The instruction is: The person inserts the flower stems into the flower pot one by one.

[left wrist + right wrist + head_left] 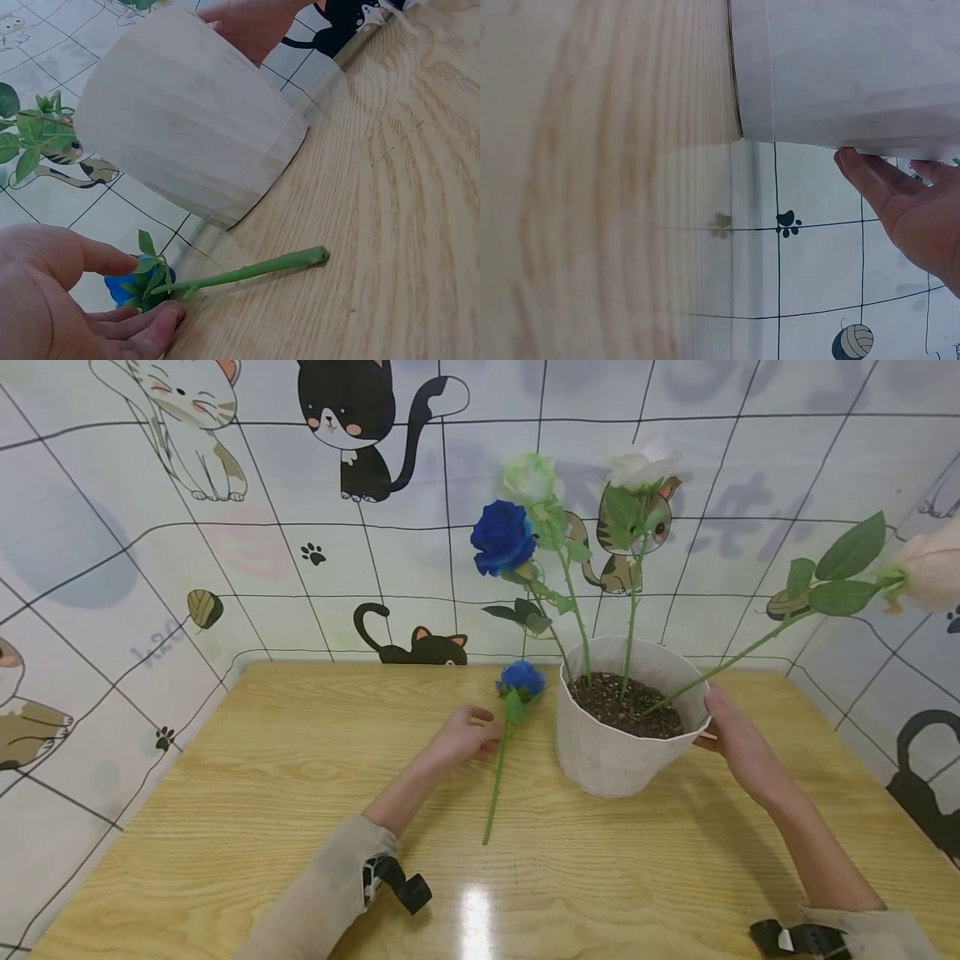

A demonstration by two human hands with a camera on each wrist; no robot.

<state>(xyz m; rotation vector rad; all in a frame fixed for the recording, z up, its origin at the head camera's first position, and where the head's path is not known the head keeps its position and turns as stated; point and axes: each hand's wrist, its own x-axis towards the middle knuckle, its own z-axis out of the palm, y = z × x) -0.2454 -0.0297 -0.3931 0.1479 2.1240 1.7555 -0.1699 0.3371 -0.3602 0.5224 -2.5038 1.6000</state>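
Note:
A blue rose (pixel 521 678) with a green stem lies on the table, flower end toward the wall. My left hand (pixel 467 733) is at its stem; in the left wrist view, the spread thumb and fingers (pixel 112 259) lie either side of the stem (pixel 255 271), with a gap around it. To the right stands a white pot (pixel 611 764) of dark soil (pixel 626 702). My right hand (pixel 738 739) rests its fingertips on the pot's right side near the rim, as the right wrist view also shows at the pot wall (pixel 855 75).
Rising from the soil are another blue rose (pixel 502 537), a pale green rose (pixel 528 478) and a white rose (pixel 643 467). A pink rose (pixel 930 567) leans far right over my right hand. Behind the wooden table (pixel 300 735) is a cat-printed wall covering (pixel 285 577).

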